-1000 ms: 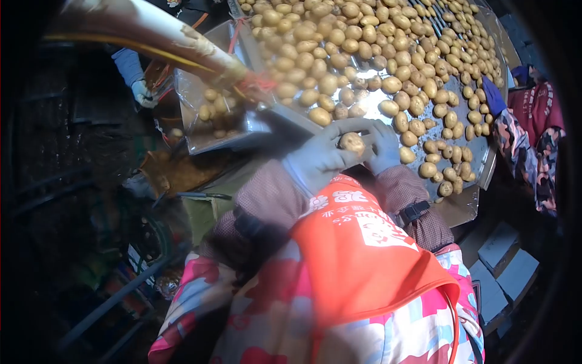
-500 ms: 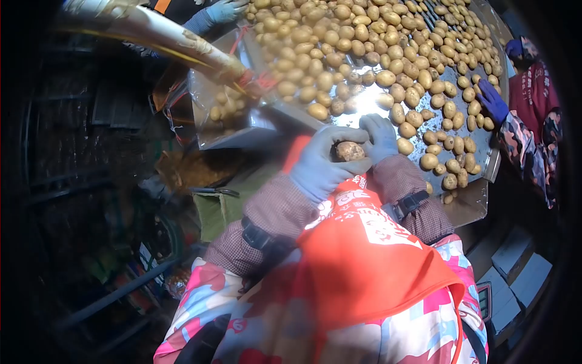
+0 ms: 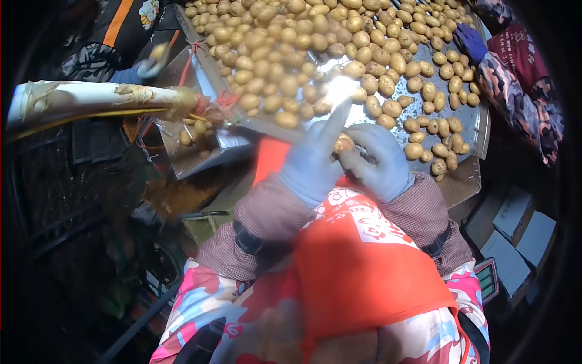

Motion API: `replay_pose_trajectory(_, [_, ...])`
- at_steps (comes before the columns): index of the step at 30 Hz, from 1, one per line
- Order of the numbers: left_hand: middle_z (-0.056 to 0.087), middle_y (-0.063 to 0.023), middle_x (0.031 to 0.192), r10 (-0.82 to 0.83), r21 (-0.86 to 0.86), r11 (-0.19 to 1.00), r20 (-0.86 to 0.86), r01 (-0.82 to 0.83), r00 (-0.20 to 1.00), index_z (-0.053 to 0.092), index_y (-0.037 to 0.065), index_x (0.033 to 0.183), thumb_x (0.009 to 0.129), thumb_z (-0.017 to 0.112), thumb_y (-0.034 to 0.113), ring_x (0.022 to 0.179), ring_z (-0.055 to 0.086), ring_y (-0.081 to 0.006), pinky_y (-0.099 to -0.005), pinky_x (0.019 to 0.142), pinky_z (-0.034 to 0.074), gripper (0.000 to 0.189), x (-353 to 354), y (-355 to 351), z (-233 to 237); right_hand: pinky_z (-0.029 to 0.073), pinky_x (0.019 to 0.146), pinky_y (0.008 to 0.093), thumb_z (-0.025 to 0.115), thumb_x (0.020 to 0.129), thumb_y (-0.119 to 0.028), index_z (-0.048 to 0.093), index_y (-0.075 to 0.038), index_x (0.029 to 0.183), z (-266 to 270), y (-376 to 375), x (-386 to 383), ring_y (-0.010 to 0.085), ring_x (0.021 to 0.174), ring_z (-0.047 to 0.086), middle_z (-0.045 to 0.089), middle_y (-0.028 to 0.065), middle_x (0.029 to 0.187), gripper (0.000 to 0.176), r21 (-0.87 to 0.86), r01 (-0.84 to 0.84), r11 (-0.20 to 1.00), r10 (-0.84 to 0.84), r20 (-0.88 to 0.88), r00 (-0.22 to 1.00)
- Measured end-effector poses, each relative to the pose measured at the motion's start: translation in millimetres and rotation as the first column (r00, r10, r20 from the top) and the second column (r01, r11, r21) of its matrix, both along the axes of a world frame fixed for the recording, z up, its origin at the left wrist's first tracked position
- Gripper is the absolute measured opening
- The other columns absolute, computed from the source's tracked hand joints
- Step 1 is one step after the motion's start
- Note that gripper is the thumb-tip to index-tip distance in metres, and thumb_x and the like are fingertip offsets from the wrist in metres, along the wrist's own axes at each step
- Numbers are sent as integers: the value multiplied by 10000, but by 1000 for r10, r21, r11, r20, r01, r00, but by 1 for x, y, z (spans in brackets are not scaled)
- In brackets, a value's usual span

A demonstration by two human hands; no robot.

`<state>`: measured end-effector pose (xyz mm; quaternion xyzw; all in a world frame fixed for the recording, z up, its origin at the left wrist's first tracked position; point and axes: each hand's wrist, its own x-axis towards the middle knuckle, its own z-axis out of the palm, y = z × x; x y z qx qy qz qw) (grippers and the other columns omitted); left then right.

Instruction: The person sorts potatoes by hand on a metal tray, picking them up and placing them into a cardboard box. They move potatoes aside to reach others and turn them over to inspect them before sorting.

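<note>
A brown potato point(image 3: 344, 144) is between my two gloved hands, close to the front edge of the sorting table. My left hand point(image 3: 313, 162), in a blue-grey glove, touches the potato's left side, its index finger stretched forward. From the right, my right hand point(image 3: 379, 159) has its curled fingers and thumb round the same potato. Many yellow potatoes point(image 3: 364, 54) lie on the metal table point(image 3: 411, 130) just beyond my hands. Bright glare covers part of the metal in front of my fingers.
On the left, a pole point(image 3: 109, 100) juts toward the table beside a lined box point(image 3: 206, 148) with potatoes. A co-worker's gloved hand point(image 3: 145, 70) holds a potato at upper left. Another co-worker's purple glove point(image 3: 471, 42) is at the right edge. Cartons point(image 3: 512, 242) stand lower right.
The view has shifted, so the table appears farther left. My right hand has closed in on the potato, and my left index finger is now extended. The left co-worker's hand now shows a potato.
</note>
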<state>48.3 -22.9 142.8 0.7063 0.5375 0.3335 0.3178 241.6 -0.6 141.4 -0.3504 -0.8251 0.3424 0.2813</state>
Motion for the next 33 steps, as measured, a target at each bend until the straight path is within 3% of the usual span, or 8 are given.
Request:
replay_pose_trajectory(4, [640, -142, 1159, 67, -225, 974, 369, 19, 927, 530, 64, 1426, 835, 785, 101, 992, 645, -275, -376, 846, 550, 644, -6, -6, -26, 474, 654, 352, 596, 956, -95, 688, -52, 1090, -50, 4, 9, 164, 790, 611, 644, 71, 907, 168, -142, 99, 985, -110, -70, 992])
replay_pose_trajectory(6, [667, -69, 1113, 361, -611, 779, 620, 139, 697, 591, 71, 1346, 890, 767, 206, 905, 621, -158, -315, 753, 540, 508, -32, -14, -48, 417, 556, 302, 545, 1000, -155, 689, -67, 1024, -43, 5, -9, 101, 692, 553, 609, 29, 807, 170, -574, 70, 816, -215, -189, 958])
replay_pose_trajectory(10, [667, -1, 936, 887, -950, 311, 294, 10, 355, 635, 110, 1184, 898, 738, 266, 705, 560, -77, -225, 594, 454, 342, -162, -45, -77, 433, 591, 330, 553, 992, -237, 689, -73, 994, -58, 4, -20, 161, 669, 556, 618, 54, 789, 213, -576, 54, 816, -157, -130, 979])
replay_pose_trajectory(14, [674, -58, 969, 926, -814, 351, 229, -462, 301, 634, 85, 1145, 934, 684, 273, 805, 596, -156, -271, 678, 487, 287, -276, -80, -55, 484, 888, 282, 528, 1061, -235, 665, 21, 1212, -108, 11, -4, 141, 998, 615, 687, 81, 1108, 326, -481, 59, 875, -16, 93, 996])
replay_pose_trajectory(18, [681, -114, 1002, 753, -257, 398, -457, -881, 474, 633, 59, 1106, 971, 630, 281, 906, 632, -234, -316, 761, 521, 259, -353, -110, -44, 483, 884, 271, 536, 1060, -249, 656, 13, 1226, -113, 25, -13, 132, 989, 614, 683, 71, 1110, 332, -338, -31, 941, 85, 147, 985])
replay_pose_trajectory(24, [682, -169, 1007, 439, -147, 358, -845, -922, 305, 639, 46, 1024, 979, 598, 390, 957, 653, -316, -357, 834, 537, 349, -393, -184, -55, 471, 945, 284, 530, 1067, -251, 660, 1, 1241, -63, 24, -45, 147, 1038, 623, 686, 78, 1163, 333, -822, 34, 568, -166, -74, 983])
replay_pose_trajectory(29, [697, -121, 1136, 449, -135, 263, -859, -955, 245, 662, 55, 1106, 974, 586, 429, 1065, 658, -325, -359, 956, 505, 403, -457, -153, -43, 505, 814, 274, 588, 1039, -256, 671, 26, 1200, -116, 30, -41, 127, 879, 618, 710, 67, 1013, 336, -686, 32, 727, -64, -21, 998])
replay_pose_trajectory(33, [671, -73, 1005, 513, -64, 222, -841, -973, 172, 666, 110, 1061, 971, 596, 421, 901, 600, -268, -335, 801, 477, 331, -485, -83, -11, 516, 796, 296, 598, 1033, -257, 664, 11, 1185, -198, 38, -7, 144, 879, 628, 710, 75, 1003, 315, -486, -14, 874, 80, 117, 990])
